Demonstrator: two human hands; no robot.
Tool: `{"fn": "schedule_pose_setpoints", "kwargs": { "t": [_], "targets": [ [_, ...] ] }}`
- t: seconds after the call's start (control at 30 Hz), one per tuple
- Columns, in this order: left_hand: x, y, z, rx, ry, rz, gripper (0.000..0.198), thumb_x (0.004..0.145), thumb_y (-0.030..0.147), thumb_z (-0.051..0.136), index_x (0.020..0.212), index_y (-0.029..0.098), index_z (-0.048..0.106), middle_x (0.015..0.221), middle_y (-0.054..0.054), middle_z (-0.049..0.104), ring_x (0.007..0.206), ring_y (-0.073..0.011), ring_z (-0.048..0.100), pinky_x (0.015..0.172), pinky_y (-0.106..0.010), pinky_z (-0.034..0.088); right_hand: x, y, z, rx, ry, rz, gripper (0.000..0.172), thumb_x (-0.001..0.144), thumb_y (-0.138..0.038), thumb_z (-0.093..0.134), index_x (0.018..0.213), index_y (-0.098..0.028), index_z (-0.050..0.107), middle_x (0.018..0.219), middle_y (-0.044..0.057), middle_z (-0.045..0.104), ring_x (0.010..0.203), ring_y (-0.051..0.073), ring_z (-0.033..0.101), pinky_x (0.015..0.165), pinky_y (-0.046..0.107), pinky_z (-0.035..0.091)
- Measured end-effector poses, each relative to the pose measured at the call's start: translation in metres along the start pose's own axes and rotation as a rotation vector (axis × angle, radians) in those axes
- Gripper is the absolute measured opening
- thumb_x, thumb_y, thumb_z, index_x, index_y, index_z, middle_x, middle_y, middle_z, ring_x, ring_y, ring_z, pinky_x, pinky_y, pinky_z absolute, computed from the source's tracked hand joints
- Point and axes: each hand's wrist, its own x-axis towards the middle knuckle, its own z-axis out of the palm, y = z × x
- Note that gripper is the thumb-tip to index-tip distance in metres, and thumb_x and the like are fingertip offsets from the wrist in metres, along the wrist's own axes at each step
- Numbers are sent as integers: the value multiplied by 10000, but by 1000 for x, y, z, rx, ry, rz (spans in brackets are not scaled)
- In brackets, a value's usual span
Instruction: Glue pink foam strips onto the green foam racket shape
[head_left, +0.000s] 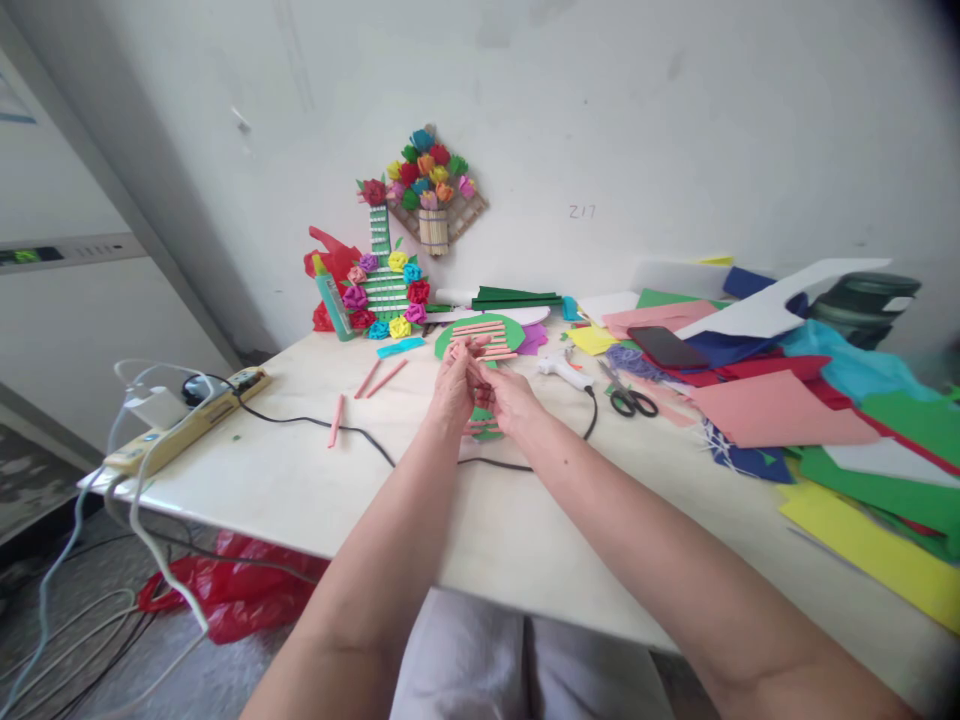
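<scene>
Hands, two: left hand (452, 380) and right hand (508, 393), brought together, fingers bent inward; whether they grip anything, cannot tell; green card shape (514, 333), one, crossed with pink strips (480, 328), on table (285, 490), beneath and just beyond the hands; loose pink strips (388, 378), three, leftward; glue gun (566, 373), one, and scissors (632, 401), one pair, rightward; phone (666, 348), one, upon coloured sheets (780, 408)

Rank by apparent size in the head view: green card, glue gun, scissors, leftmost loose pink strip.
1. Green card, though partly covered
2. Glue gun and scissors: too alike to rank
3. Leftmost pink strip
</scene>
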Motion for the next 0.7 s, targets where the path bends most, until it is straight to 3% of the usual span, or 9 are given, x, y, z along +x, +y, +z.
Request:
{"fn": "schedule_pose_setpoints", "kwargs": {
  "t": [0.17, 0.27, 0.33, 0.43, 0.53, 0.63, 0.7],
  "targets": [
    [-2, 0, 7, 89, 59, -13, 157, 797, 316, 514, 892, 191, 506, 1006, -46, 624, 794, -116, 550, 554, -185, 398, 1, 2, 7, 21, 65, -75, 218, 676, -248, 650, 574, -174, 472, 465, -48, 495, 391, 59, 403, 400, 187, 374],
    [10, 4, 4, 122, 41, 19, 241, 813, 409, 459, 891, 187, 511, 1009, -65, 629, 837, -138, 560, 627, -221, 416, 4, 0, 1, -61, 90, -120, 219, 665, -283, 650, 572, -165, 491, 475, -51, 487, 386, 49, 388, 389, 185, 360],
    [24, 13, -5, 233, 126, 2, 323, 818, 475, 400, 866, 180, 523, 956, -81, 641, 815, -157, 570, 668, -259, 417, 7, -3, -7, -113, 115, -155, 210, 652, -290, 656, 581, -159, 507, 486, -50, 492, 389, 44, 395, 384, 178, 353],
    [44, 32, -29, 632, 364, 85, 202, 753, 367, 525, 755, 168, 556, 821, -76, 639, 816, -190, 568, 704, -281, 392, 11, -7, -20, -164, 121, -171, 214, 641, -296, 661, 573, -159, 511, 476, -49, 493, 379, 39, 390, 371, 173, 339],
    [54, 50, -61, 1022, 498, 73, 77, 630, 187, 612, 582, 175, 553, 727, -97, 616, 992, -298, 506, 804, -363, 345, 11, -11, -26, -249, 103, -147, 225, 645, -271, 653, 538, -156, 492, 450, -48, 488, 361, 33, 381, 358, 166, 323],
    [53, 58, -92, 1310, 619, 48, 118, 566, 107, 624, 541, 181, 535, 829, -150, 610, 1148, -364, 369, 883, -453, 268, 12, -10, -24, -377, 49, -135, 190, 664, -217, 624, 539, -155, 494, 433, -49, 493, 333, 31, 369, 347, 166, 310],
    [50, 58, -107, 1475, 603, 42, 108, 590, 119, 618, 571, 182, 533, 926, -164, 603, 1154, -365, 357, 902, -479, 244, 15, -6, -18, -475, -3, -152, 163, 682, -192, 593, 550, -157, 504, 439, -43, 506, 328, 37, 374, 343, 170, 309]
  ]
}}
